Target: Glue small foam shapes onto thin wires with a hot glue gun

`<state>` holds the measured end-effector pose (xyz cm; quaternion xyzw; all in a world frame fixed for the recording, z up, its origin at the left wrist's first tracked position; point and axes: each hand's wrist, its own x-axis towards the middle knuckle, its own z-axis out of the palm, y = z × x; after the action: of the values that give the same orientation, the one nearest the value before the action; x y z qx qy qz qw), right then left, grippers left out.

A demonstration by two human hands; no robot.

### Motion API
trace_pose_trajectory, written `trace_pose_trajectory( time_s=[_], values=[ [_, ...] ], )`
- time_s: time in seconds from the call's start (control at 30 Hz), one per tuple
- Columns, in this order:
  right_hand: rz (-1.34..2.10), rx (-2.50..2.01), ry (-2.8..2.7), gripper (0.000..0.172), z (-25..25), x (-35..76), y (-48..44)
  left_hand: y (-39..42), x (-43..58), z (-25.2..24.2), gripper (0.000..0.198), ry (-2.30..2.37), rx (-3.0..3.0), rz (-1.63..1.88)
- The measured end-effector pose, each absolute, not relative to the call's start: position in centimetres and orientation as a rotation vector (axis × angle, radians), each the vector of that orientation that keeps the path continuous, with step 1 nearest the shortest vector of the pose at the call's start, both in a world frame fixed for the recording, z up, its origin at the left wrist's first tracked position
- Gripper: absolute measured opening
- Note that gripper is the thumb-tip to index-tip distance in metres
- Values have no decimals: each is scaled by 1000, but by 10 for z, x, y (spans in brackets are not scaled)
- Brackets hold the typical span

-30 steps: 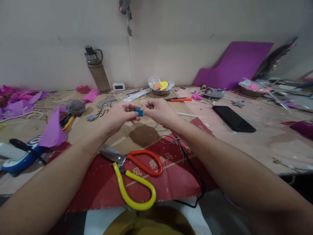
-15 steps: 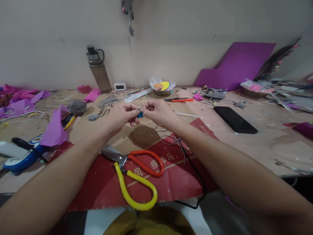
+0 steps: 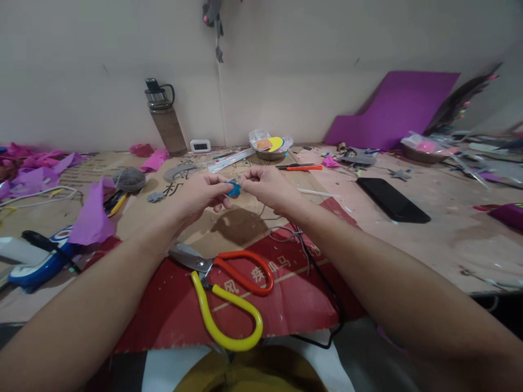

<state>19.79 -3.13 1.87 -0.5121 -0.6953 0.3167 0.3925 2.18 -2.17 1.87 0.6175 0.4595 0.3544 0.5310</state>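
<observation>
Above the cardboard, my left hand (image 3: 201,195) pinches a small blue piece (image 3: 233,189) between thumb and forefinger. It looks like a blue felt cut-out, its exact shape partly covered by the fingers. My right hand (image 3: 267,188) is closed in a pinch close beside it; what sits between those fingertips is too small to make out. Below the right hand, thin grey yarn (image 3: 267,218) trails down over the cardboard. Nearer to me lie big scissors (image 3: 241,261) with one red and one yellow handle, on the red part of the sheet.
Left of my hands are a ball of grey yarn (image 3: 129,178), purple felt (image 3: 92,215) and a blue-and-white object (image 3: 41,267). Farther back stand a bottle (image 3: 167,125) and a bowl (image 3: 272,154). A black phone (image 3: 392,200) lies to the right, and orange-handled scissors (image 3: 304,167) lie behind.
The blue piece shows more between my hands than before, turned slightly upward. My fingertips have parted a little; both hands stay in nearly the same place.
</observation>
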Motion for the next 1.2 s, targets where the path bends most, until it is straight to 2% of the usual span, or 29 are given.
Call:
trace_pose_trajectory(
  time_s=[0.1, 0.3, 0.63, 0.93, 1.2],
  values=[
    [902, -1406, -1723, 20, 23, 199, -34, -19, 17, 19, 16, 1107, 1511, 783],
    [925, -1441, -1753, 22, 22, 202, -33, -18, 14, 18, 27, 1123, 1599, 767],
    [938, -1306, -1865, 23, 12, 197, -27, -21, 20, 16, 21, 1269, 1859, 829],
    [1056, -1373, -1813, 19, 25, 202, -36, -24, 20, 21, 17, 1331, 1851, 871],
    [1025, -1343, -1843, 17, 26, 202, -38, -19, 17, 18, 19, 1282, 1865, 850]
  ],
)
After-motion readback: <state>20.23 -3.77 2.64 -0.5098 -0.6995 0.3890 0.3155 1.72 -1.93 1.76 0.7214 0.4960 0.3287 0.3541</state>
